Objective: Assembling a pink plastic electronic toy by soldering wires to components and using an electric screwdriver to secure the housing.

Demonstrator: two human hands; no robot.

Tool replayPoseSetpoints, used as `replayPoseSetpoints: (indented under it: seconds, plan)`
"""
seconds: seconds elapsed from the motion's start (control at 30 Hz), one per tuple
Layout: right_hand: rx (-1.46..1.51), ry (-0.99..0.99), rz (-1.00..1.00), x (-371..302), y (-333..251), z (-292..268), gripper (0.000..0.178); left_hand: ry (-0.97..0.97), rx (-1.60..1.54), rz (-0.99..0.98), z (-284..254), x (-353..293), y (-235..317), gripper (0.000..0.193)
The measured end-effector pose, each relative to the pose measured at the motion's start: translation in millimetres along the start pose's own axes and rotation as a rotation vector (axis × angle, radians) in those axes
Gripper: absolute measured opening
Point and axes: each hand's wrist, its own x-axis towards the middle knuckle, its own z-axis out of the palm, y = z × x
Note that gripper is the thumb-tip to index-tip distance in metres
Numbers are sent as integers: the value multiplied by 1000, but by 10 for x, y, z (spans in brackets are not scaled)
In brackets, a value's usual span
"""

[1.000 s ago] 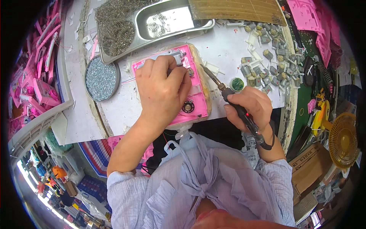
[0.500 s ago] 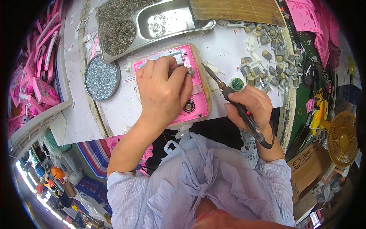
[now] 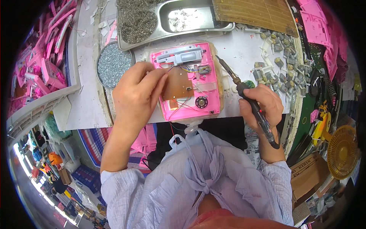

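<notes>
Nearest, the right hand [image 3: 264,102] wraps firmly round the dark handle of a soldering iron [image 3: 252,104], beyond the workbench's front edge. The tip slants up beside the right edge of the pink housing [image 3: 217,91], apparently clear of it. The housing lies open on a padded rest [image 3: 213,48], close to the workbench's [image 3: 85,84] front edge.

The left hand [image 3: 134,93] has just changed place: half a second ago it covered the housing's middle, and now it has drawn back over the left edge. Its thumb and forefinger come close together beside a thin wire; whether they pinch it, I cannot tell. That shift uncovers the brown circuit board [image 3: 176,86], leaving its right part open on the iron's side, while the iron hardly moves against the housing.

Inside the housing, a round speaker [image 3: 201,102] sits toward the front right corner, and red wires [image 3: 178,107] loop across the front left. Farther in, a small silvery motor [image 3: 204,70] lies near the right edge, and a long pale grey part [image 3: 187,57] runs along the far edge.

Left of the housing stands a round dish [image 3: 133,60] of small metal pieces. Loose motors [image 3: 280,62] are strewn toward the workbench's right edge. Farthest back, a metal tray [image 3: 171,35] holds small coils [image 3: 139,28], with a ribbed brown sheet [image 3: 255,15] across its right end.
</notes>
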Motion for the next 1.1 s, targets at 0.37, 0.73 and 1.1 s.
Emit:
replayPoseSetpoints:
  seconds: [0.37,0.73,1.1]
  plan:
    - [325,-18,332,456,-109,579,48,116,-1080,-596,505,80,117,12]
    - [426,66,363,720,-41,962,47,21,-1070,-586,418,78,19,9]
    - [282,-18,282,665,12,933,53,52,-960,-498,489,84,9,8]
